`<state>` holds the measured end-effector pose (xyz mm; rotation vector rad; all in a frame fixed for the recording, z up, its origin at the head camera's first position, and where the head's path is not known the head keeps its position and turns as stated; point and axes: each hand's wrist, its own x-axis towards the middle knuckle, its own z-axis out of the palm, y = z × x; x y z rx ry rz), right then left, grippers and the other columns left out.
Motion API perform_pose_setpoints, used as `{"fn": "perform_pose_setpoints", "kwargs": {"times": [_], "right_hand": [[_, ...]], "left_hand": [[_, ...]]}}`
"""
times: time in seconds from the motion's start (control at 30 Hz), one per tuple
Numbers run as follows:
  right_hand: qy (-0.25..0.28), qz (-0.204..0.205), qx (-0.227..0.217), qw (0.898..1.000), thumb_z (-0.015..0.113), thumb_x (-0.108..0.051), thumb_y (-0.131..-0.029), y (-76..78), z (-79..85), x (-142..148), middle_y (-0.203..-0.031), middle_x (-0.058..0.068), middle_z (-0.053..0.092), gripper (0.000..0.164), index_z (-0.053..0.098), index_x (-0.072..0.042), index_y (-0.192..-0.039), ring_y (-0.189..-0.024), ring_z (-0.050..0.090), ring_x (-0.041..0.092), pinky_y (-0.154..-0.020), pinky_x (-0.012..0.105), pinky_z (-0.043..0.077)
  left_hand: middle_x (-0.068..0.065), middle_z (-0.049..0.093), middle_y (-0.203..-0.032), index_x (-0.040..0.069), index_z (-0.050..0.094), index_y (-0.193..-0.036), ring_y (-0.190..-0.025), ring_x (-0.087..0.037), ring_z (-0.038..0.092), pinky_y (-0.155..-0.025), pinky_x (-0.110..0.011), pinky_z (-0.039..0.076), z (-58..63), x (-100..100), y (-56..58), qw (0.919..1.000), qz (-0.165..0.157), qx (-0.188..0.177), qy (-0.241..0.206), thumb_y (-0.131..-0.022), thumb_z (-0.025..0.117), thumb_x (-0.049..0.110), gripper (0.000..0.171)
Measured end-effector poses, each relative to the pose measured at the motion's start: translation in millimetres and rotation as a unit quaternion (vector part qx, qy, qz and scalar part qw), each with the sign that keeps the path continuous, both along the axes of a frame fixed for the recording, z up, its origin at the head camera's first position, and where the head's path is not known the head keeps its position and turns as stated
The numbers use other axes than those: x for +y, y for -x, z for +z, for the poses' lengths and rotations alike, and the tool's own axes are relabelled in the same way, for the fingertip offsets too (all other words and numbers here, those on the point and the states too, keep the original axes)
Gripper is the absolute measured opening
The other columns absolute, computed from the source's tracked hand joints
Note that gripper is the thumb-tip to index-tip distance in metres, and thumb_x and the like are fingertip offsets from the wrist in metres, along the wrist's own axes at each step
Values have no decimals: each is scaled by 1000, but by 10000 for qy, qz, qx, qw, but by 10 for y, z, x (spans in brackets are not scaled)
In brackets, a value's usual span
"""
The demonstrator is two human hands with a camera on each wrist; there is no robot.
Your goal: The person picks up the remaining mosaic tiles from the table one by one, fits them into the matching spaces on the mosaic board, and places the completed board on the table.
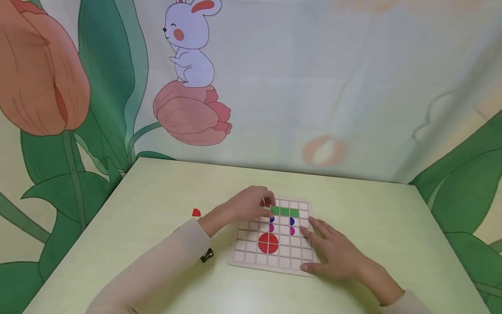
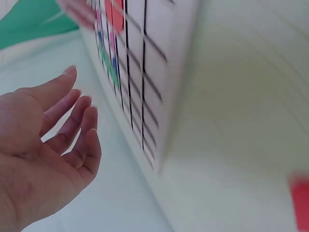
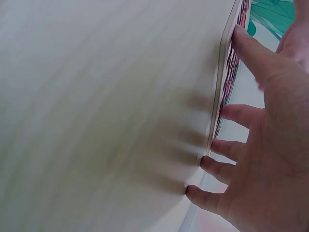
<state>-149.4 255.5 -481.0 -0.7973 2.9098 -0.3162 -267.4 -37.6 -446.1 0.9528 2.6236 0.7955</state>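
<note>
A white gridded board lies on the table. Its squares carry a red circle made of quarter pieces, a green strip, dark blue half-rounds and magenta half-rounds. Over the board's far left part hovers my left hand, near the green strip's end. In the left wrist view that hand has loosely bent fingers, thumb apart, with nothing between them. My right hand rests along the board's right edge. The right wrist view shows this hand's spread fingertips at the edge.
Left of the board, a red rounded piece lies on the pale table, beyond my left forearm. A small black object, partly behind the left sleeve, sits nearer. Behind the table hangs a printed cloth with a rabbit and tulips.
</note>
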Motion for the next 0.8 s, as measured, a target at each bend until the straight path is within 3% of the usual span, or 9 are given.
{"fn": "perform_pose_setpoints", "kwargs": {"times": [0.27,0.53,0.8], "right_hand": [[-65,20,17,10000,68,-74,-89,-8,1,3,-172,18,27,98,44,-14,-162,-155,28,47,-116,66,36],[-54,-50,-68,9999,68,-74,-89,-25,43,24,-172,20,27,99,43,-13,-163,-155,27,48,-115,68,35],[-35,17,27,10000,68,-75,-89,-11,37,9,-172,19,27,99,44,-14,-162,-155,28,47,-115,67,36]], "left_hand": [[-9,70,-116,6,70,-125,-111,-27,64,-95,-38,55,133,-798,43,9980,626,-27,-21,-94,83,22,36],[-10,68,-117,4,69,-129,-111,-29,62,-91,-38,58,37,-1481,5,9871,1520,-424,267,-96,81,18,37],[-9,67,-115,3,73,-122,-109,-30,62,-98,-46,54,-123,-1834,-72,9896,1325,-451,318,-94,80,10,29]]}}
